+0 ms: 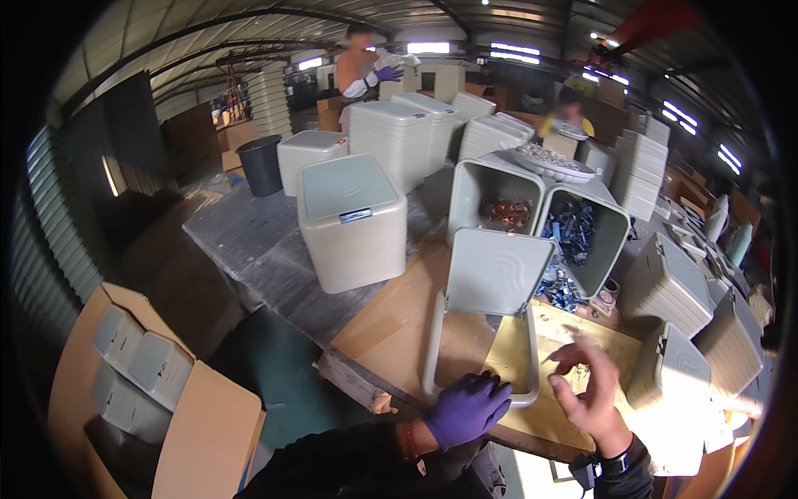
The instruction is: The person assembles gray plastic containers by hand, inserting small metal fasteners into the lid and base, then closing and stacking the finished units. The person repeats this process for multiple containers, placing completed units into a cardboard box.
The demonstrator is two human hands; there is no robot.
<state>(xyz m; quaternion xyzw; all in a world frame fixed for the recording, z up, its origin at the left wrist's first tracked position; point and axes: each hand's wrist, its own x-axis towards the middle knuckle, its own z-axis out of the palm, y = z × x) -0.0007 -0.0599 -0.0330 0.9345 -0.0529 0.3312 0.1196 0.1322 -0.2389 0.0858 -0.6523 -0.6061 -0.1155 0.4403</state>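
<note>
A light grey bin lid frame point(433, 353) lies on the work surface before me, with its flap point(499, 270) swung up at the far side. My left hand point(469, 407), in a purple glove, is closed over the frame's near edge, fingers together. To the right of the frame, my bare right hand point(588, 387) hovers over a yellow sheet point(553, 416). Its thumb and forefinger are curved but apart, and nothing shows between them. Some of its fingertips are blurred. Small pieces point(573, 374) lie scattered on the sheet near that hand.
Beyond the frame, one tipped bin point(462, 195) holds copper-coloured parts and another bin point(611, 249) holds dark blue clips. Lidded bins point(357, 249) stand left of them. Stacked lids point(669, 283) crowd the right. A carton point(208, 424) of bins sits lower left. Two people work farther back.
</note>
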